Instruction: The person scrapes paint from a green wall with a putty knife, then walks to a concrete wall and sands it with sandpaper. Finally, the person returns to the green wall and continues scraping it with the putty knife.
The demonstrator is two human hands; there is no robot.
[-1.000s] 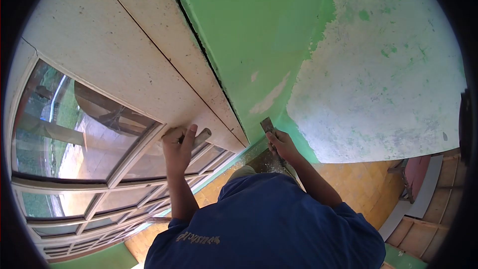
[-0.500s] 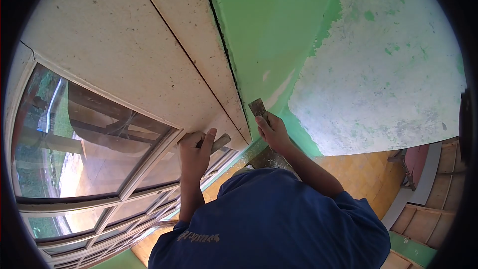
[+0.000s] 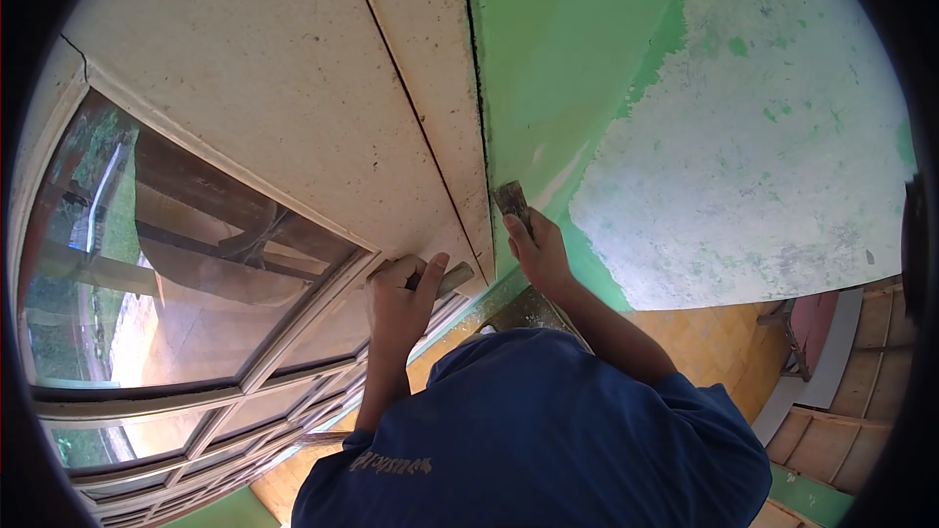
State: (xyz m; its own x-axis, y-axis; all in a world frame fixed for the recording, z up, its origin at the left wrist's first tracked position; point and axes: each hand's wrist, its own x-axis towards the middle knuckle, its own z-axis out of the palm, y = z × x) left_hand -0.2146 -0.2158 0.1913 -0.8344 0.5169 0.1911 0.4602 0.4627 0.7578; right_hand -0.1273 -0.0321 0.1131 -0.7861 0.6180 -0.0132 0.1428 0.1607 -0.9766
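Note:
My right hand (image 3: 540,252) is wrapped around a scraper (image 3: 511,199) with a flat, dirty blade. The blade points up and lies at the green painted wall (image 3: 558,59), close beside the corner with the cream panel. Lower on the left, my left hand (image 3: 403,298) is closed on a flat grey-beige tool (image 3: 457,280) that sticks out past the thumb; its kind I cannot tell. That hand is close to the cream panel (image 3: 293,68), just above the window frame.
A large whitish patch (image 3: 753,156) with green flecks covers the wall on the right. Glass window panes (image 3: 186,264) in wooden frames fill the left side. Below lies a yellowish tiled floor (image 3: 699,337), with a reddish piece of furniture (image 3: 814,332) at the right.
The corner and panel have shifted right in the view. My right hand has moved slightly up with the scraper, and my left hand sits a little farther right, still gripping its tool.

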